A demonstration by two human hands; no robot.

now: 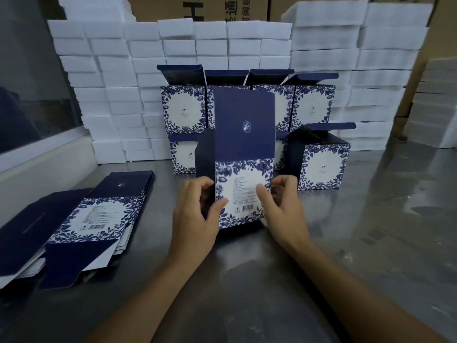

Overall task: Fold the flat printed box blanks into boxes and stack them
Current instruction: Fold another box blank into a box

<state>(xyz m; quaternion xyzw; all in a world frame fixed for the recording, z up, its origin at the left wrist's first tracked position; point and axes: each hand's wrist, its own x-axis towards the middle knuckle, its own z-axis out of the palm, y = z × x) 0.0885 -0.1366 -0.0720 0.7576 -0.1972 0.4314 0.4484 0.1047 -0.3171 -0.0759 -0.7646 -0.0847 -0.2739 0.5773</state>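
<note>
Box blank, one: held upright above the steel table at centre, long axis vertical, plain navy flap uppermost, floral panel with barcode facing the person. It stands between the two hands, directly ahead of the fingers, and both hands are about equally near.

Left hand: grips the blank's left edge, thumb on the printed face, fingers curled round the side panel.

Right hand: pinches the right edge, thumb on the face, fingers behind. Judged ready to press the edges inward and open the sleeve.

Markings: small round logo on the navy flap; fine print and barcode on the white panel, not legible.

Flat blanks: a pile lying left of the hands, same print.

Folded boxes: stacked just behind the blank, lids open.

White foam blocks: walled up at rear. Cardboard cartons behind bear large partial characters, cropped.
</note>
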